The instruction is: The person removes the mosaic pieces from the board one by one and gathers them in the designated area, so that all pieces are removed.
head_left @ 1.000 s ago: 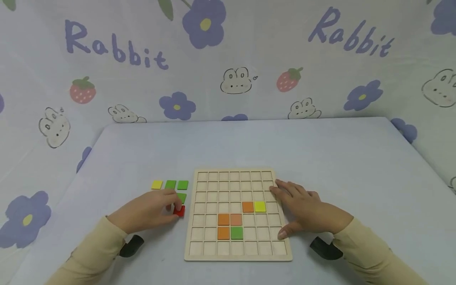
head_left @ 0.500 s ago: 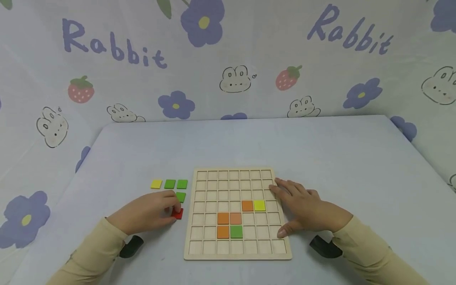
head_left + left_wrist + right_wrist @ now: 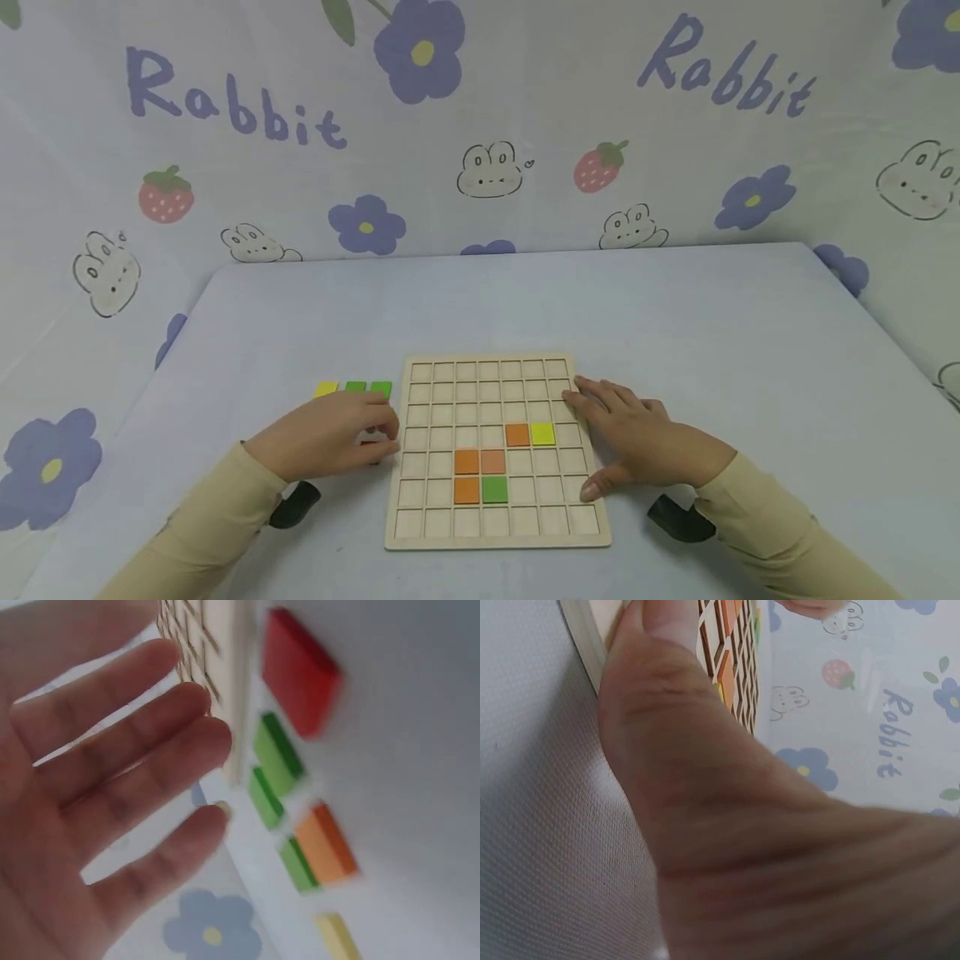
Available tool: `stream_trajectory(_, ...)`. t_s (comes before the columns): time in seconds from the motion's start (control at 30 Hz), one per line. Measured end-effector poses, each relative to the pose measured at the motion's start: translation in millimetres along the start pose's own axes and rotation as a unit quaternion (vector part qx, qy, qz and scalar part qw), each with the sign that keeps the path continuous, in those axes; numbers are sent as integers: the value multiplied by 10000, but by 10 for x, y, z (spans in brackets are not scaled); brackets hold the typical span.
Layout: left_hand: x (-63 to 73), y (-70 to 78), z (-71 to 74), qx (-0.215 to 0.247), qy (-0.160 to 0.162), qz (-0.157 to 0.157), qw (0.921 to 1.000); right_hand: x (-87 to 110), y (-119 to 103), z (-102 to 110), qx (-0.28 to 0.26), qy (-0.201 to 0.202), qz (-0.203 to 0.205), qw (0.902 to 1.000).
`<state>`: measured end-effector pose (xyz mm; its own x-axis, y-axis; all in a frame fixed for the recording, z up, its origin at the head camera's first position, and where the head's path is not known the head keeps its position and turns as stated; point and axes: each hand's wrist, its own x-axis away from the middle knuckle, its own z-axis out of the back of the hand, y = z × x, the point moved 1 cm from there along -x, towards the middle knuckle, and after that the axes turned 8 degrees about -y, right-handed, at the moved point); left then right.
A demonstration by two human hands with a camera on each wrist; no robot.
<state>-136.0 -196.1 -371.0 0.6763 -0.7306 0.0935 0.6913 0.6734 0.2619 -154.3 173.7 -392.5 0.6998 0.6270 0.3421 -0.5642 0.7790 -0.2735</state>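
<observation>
My left hand (image 3: 330, 429) is at the left edge of the wooden grid board (image 3: 498, 542), thumb tip at the rim and no tile showing between its fingers. In the left wrist view its fingers spread above the table, and a red square tile (image 3: 300, 675) lies below them, mostly hidden in the head view. Beside it are three green tiles (image 3: 279, 761), an orange tile (image 3: 328, 844) and a yellow tile (image 3: 326, 389). My right hand (image 3: 645, 442) rests on the board's right edge, fingertips and thumb touching the rim, fingers extended.
Orange tiles (image 3: 467, 462), a salmon tile (image 3: 492, 462), a green tile (image 3: 495, 489) and a yellow tile (image 3: 542, 434) lie in the board's cells. A patterned cloth (image 3: 487, 92) with rabbits and flowers hangs behind the pale table (image 3: 495, 300).
My left hand has moved right, away from the red tile to the board's left edge, leaving that tile on the table. The right hand stays at the board's right side.
</observation>
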Motion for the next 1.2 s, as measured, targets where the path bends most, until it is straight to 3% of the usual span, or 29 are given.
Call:
stream_trajectory(0.2, -345, 188, 62, 45, -20, -529, 9986, -4, 18, -21, -177, -114, -59, 9998)
stream_trajectory(0.47, -796, 359, 24, -241, 93, -1204, 9924, 2, 5, -42, -292, -119, -22, 9995)
stream_trajectory(0.63, -1010, 451, -57, -98, -109, -1230, 9923, -2, 7, -44, -210, -165, -96, 9996)
stream_trajectory(0.77, -1126, 523, -115, -234, -290, -1170, 9924, -4, 11, -34, -164, -175, -72, 9997)
stream_trajectory(0.97, -1209, 570, -169, -347, -653, -966, 9926, 4, 2, -8, -171, -177, -46, 9997)
stream_trajectory(1.2, -1268, 570, -161, -233, -653, -1029, 9923, 38, 23, 15, -80, -91, -65, 9999)
